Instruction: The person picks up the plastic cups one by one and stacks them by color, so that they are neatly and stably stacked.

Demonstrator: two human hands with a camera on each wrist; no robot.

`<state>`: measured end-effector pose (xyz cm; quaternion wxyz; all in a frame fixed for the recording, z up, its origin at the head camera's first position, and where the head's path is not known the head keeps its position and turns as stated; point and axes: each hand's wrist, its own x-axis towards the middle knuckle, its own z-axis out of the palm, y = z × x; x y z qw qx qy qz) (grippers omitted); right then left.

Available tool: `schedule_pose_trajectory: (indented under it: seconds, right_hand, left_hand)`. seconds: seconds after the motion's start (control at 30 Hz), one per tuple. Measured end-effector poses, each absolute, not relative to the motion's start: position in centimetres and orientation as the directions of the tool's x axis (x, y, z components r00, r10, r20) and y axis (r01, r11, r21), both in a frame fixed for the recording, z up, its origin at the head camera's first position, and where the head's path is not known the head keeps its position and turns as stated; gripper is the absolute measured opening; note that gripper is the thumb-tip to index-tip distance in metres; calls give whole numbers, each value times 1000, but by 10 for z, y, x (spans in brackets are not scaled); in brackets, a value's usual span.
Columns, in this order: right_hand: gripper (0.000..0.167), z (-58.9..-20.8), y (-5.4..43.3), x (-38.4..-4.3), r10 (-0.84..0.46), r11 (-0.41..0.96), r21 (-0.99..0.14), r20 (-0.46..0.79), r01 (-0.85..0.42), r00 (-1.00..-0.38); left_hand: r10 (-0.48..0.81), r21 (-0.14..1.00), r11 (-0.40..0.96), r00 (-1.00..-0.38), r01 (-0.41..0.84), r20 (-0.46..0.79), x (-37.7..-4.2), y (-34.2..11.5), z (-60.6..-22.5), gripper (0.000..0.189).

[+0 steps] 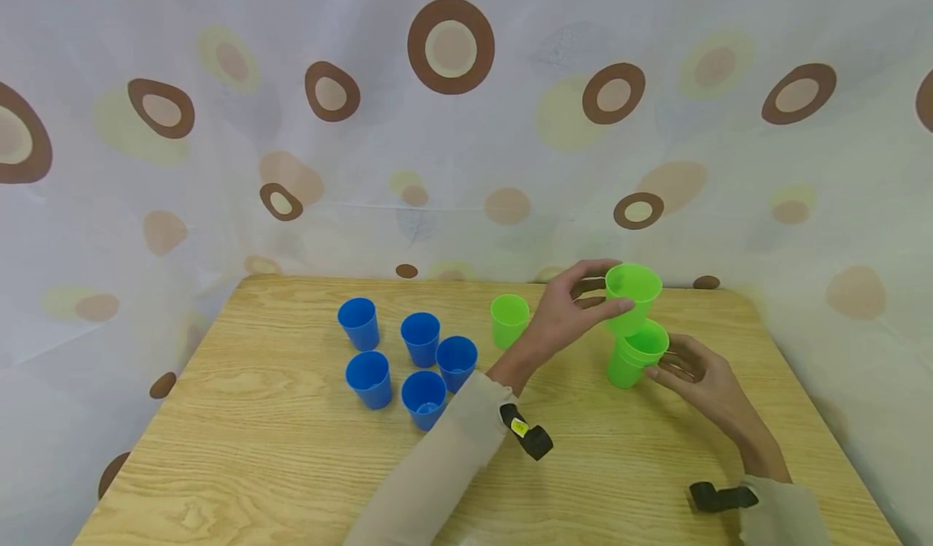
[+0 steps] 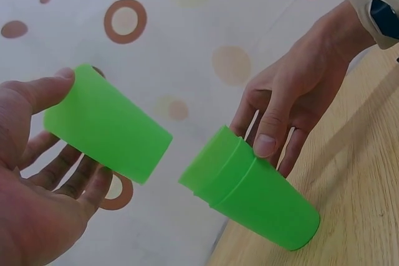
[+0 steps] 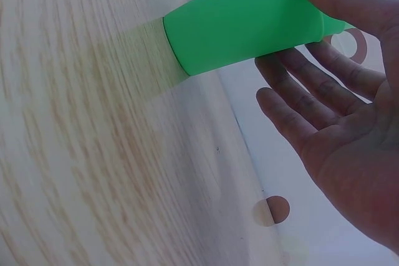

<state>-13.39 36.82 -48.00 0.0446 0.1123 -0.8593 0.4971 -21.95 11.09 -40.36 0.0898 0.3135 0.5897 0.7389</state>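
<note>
My left hand (image 1: 561, 315) holds a green cup (image 1: 632, 295) by its side, thumb on the near wall and fingers behind. That cup hangs just above a stack of green cups (image 1: 631, 360) standing on the table. In the left wrist view a gap shows between the held cup (image 2: 112, 129) and the stack (image 2: 255, 191), whose rims lie close together. My right hand (image 1: 703, 384) grips the stack near its rims from the right; in the right wrist view its thumb and fingers lie on either side of the stack (image 3: 243, 23). Another green cup (image 1: 509, 323) stands behind the left wrist.
Several blue cups stand upright on the left of the wooden table (image 1: 240, 449), among them a front one (image 1: 368, 380) and a back one (image 1: 359, 325). The left forearm passes close to the nearest blue cup (image 1: 423, 400). A patterned curtain (image 1: 452, 149) hangs behind the table.
</note>
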Motion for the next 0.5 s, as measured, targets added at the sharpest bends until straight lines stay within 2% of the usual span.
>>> schedule_pose_trajectory:
  seconds: [0.2,0.5]
  right_hand:
    - [54,-480,368,-135,-155,476,-844,198,-249,-968]
    - [53,-482,368,-136,-155,457,-854,199,-249,-968]
  left_hand:
    - [546,932,-294,-763,210,345,-224,117,-404,51]
    - [570,945,-269,-760,187,313,-227,124,-406,49]
